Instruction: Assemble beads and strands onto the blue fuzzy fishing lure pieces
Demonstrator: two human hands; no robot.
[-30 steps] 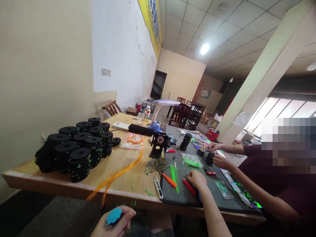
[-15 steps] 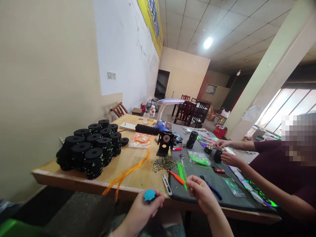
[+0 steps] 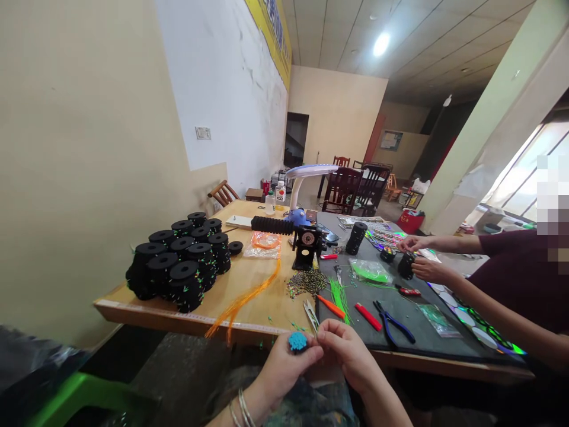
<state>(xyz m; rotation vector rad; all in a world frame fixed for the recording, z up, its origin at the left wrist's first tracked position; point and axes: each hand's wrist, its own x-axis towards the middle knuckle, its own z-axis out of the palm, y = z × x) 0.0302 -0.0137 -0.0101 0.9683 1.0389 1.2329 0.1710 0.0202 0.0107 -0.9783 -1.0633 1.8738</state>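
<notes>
My left hand (image 3: 288, 363) is wrapped round a small round piece with a bright blue top (image 3: 297, 341), just in front of the table's front edge. Close beside it, my right hand (image 3: 344, 350) has thumb and fingers pinched together near the left fingertips; what the pinch holds is too small to make out. Just beyond my hands lie silver snips (image 3: 310, 314), an orange tapered tool (image 3: 331, 306) and a bundle of green strands (image 3: 339, 293). A red stick (image 3: 368, 316) and blue-handled pliers (image 3: 393, 325) rest on the dark mat (image 3: 355, 339).
Black spools (image 3: 184, 271) crowd the table's left side. Orange strands (image 3: 242, 301) hang over the front edge. A black winding device (image 3: 306, 242), a lamp (image 3: 299, 214) and a bead pile (image 3: 306, 281) stand or lie mid-table. At right, a person's hands (image 3: 422, 261) work at a black spool.
My right hand has moved left and now meets my left hand. The view has shifted, and the red stick, hidden before, shows on the mat.
</notes>
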